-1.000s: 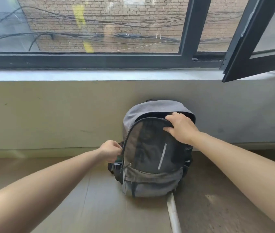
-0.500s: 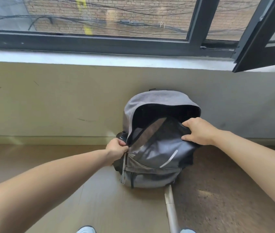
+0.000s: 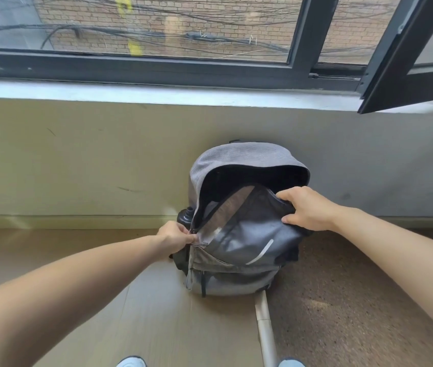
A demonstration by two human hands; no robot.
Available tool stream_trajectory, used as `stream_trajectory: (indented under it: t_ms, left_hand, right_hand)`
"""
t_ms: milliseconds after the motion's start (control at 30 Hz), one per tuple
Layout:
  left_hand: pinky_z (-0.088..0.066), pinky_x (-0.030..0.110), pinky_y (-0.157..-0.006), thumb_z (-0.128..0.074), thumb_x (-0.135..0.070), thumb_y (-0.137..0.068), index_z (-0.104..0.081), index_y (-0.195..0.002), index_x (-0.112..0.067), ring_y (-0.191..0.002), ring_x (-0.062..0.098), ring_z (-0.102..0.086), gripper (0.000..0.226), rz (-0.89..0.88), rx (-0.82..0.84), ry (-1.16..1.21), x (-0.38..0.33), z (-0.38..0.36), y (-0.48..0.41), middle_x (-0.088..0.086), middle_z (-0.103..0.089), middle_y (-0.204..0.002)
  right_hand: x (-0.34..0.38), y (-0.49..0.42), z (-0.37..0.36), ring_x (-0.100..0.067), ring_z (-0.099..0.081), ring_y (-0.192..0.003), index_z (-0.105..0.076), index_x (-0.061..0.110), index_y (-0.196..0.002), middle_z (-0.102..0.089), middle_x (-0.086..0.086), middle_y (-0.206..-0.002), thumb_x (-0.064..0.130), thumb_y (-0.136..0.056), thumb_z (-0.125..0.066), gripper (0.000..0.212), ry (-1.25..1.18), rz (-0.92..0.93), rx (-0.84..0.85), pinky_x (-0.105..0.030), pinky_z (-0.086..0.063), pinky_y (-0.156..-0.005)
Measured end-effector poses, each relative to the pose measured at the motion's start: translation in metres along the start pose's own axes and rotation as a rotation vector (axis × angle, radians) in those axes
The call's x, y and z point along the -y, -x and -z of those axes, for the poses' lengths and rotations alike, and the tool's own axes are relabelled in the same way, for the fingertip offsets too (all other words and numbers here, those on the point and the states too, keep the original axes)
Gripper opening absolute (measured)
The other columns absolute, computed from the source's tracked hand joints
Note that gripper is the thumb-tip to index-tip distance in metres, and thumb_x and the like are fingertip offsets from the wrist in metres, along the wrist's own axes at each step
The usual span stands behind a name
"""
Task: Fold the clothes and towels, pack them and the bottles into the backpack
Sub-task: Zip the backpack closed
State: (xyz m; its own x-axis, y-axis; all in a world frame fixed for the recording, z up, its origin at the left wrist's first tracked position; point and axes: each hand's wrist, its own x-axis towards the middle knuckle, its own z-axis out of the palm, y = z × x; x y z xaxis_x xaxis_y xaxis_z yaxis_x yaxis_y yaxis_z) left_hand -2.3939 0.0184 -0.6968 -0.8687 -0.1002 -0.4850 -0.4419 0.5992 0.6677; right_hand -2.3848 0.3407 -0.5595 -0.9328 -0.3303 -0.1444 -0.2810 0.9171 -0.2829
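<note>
The backpack point(image 3: 234, 282) stands upright on the floor point(image 3: 157, 313), its back resting against the wall point(image 3: 77, 160) under the window point(image 3: 157, 67). Its main compartment is unzipped, with the grey top arched over a dark mouth. What lies inside is too dark to make out. A dark bottle point(image 3: 185, 218) sits in the backpack's side pocket, only its neck and shoulder showing.

The step in hand looks like opening the backpack for packing. The right hand point(image 3: 306, 209) reaches in from the side opposite the bottle. Its grip is clenched over the upper edge of the front panel point(image 3: 247, 234), thumb below and fingers over the rim, and the panel is folded forward and down. The left hand point(image 3: 175, 235) is at the lower end of the opening, just in front of the bottle, with fingertips pinched on the backpack at the zip line. Whether the zip pull itself is between them cannot be told. Both forearms stretch out nearly straight toward the backpack.

No clothes or towels are in view, so the next move probably calls for one grip to let go and fetch folded items. The other would hold the mouth wide, since the soft panel would likely sag back otherwise.

A pale strip point(image 3: 264, 321) runs along the floor in front of the backpack, and the toes of two shoes point(image 3: 131, 362) show beyond it.
</note>
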Motion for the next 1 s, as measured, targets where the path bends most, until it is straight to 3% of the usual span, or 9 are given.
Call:
stream_trajectory:
  t_ms: [100, 200, 333, 500, 600, 633, 700, 833, 1000]
  left_hand:
    - [-0.030, 0.023, -0.046, -0.072, -0.034, -0.096, -0.053, -0.068, -0.017, -0.052, 0.015, -0.037, 0.038, -0.030, 0.136, -0.003, -0.007, 0.009, 0.003, -0.001, -0.041, -0.059]
    - [-0.027, 0.019, -0.044, -0.057, -0.029, -0.105, -0.051, -0.068, -0.017, -0.050, 0.012, -0.038, 0.039, -0.031, 0.209, 0.045, -0.016, 0.019, 0.009, -0.002, -0.044, -0.058]
    - [-0.027, 0.021, -0.045, -0.062, -0.028, -0.102, -0.041, -0.059, -0.020, -0.049, 0.014, -0.037, 0.048, -0.069, 0.115, 0.162, -0.026, 0.025, 0.012, -0.001, -0.041, -0.056]
    - [-0.023, 0.022, -0.041, -0.067, -0.022, -0.096, -0.041, -0.055, -0.018, -0.044, 0.014, -0.032, 0.049, -0.213, -0.060, 0.402, -0.065, 0.040, 0.029, 0.000, -0.040, -0.052]
    - [-0.020, 0.023, -0.041, -0.067, -0.026, -0.098, -0.039, -0.053, -0.018, -0.045, 0.013, -0.025, 0.053, -0.315, -0.082, 0.544, -0.093, 0.048, 0.046, -0.002, -0.035, -0.050]
    - [-0.020, 0.023, -0.042, -0.067, -0.027, -0.098, -0.039, -0.053, -0.019, -0.044, 0.012, -0.024, 0.054, -0.350, -0.094, 0.561, -0.104, 0.052, 0.051, -0.002, -0.034, -0.049]
    - [-0.022, 0.027, -0.046, -0.066, -0.031, -0.099, -0.039, -0.052, -0.019, -0.045, 0.012, -0.024, 0.055, -0.424, -0.116, 0.545, -0.124, 0.060, 0.059, -0.001, -0.033, -0.051]
    - [-0.020, 0.032, -0.052, -0.064, -0.038, -0.099, -0.040, -0.051, -0.019, -0.051, 0.015, -0.023, 0.057, -0.517, -0.086, 0.417, -0.141, 0.072, 0.065, 0.003, -0.033, -0.056]
    - [-0.022, 0.028, -0.050, -0.063, -0.031, -0.100, -0.039, -0.045, -0.023, -0.050, 0.012, -0.025, 0.061, -0.646, -0.053, 0.229, -0.144, 0.080, 0.070, -0.003, -0.033, -0.053]
  right_hand:
    - [-0.001, 0.001, -0.001, -0.023, -0.062, -0.075, -0.062, 0.018, -0.079, -0.067, -0.002, -0.076, 0.013, -0.081, -0.075, 0.014, 0.002, -0.020, 0.034, -0.042, -0.051, -0.072]
    - [-0.001, 0.002, -0.001, -0.022, -0.064, -0.076, -0.063, 0.019, -0.078, -0.069, -0.001, -0.076, 0.015, -0.081, -0.075, 0.013, 0.014, -0.030, 0.067, -0.042, -0.052, -0.074]
    - [0.008, 0.003, 0.002, -0.020, -0.064, -0.081, -0.066, 0.018, -0.086, -0.070, 0.002, -0.082, 0.016, -0.085, -0.073, 0.007, -0.002, -0.027, 0.031, -0.042, -0.054, -0.078]
    - [0.027, -0.002, 0.007, -0.023, -0.055, -0.082, -0.049, 0.031, -0.080, -0.055, 0.010, -0.076, 0.020, -0.092, -0.066, 0.025, 0.123, -0.048, -0.096, -0.036, -0.044, -0.070]
    - [0.040, -0.007, 0.007, -0.029, -0.062, -0.096, -0.057, 0.025, -0.100, -0.067, 0.001, -0.099, 0.021, -0.093, -0.065, 0.012, 0.136, -0.044, -0.181, -0.039, -0.049, -0.076]
    - [0.044, -0.009, 0.006, -0.030, -0.063, -0.104, -0.059, 0.025, -0.113, -0.069, 0.000, -0.110, 0.020, -0.092, -0.065, 0.022, 0.123, -0.040, -0.195, -0.041, -0.051, -0.081]
    - [0.051, -0.013, 0.006, -0.031, -0.061, -0.118, -0.055, 0.026, -0.133, -0.066, 0.001, -0.129, 0.022, -0.090, -0.067, 0.045, 0.085, -0.037, -0.209, -0.043, -0.051, -0.093]
    - [0.072, -0.019, 0.010, -0.024, -0.053, -0.133, -0.046, 0.024, -0.148, -0.056, 0.004, -0.146, 0.036, -0.087, -0.072, 0.067, -0.089, -0.015, -0.219, -0.041, -0.045, -0.109]
    - [0.104, -0.031, 0.008, -0.016, -0.062, -0.115, -0.065, 0.028, -0.125, -0.068, 0.008, -0.124, 0.050, -0.086, -0.074, 0.046, -0.223, 0.044, -0.275, -0.039, -0.052, -0.098]
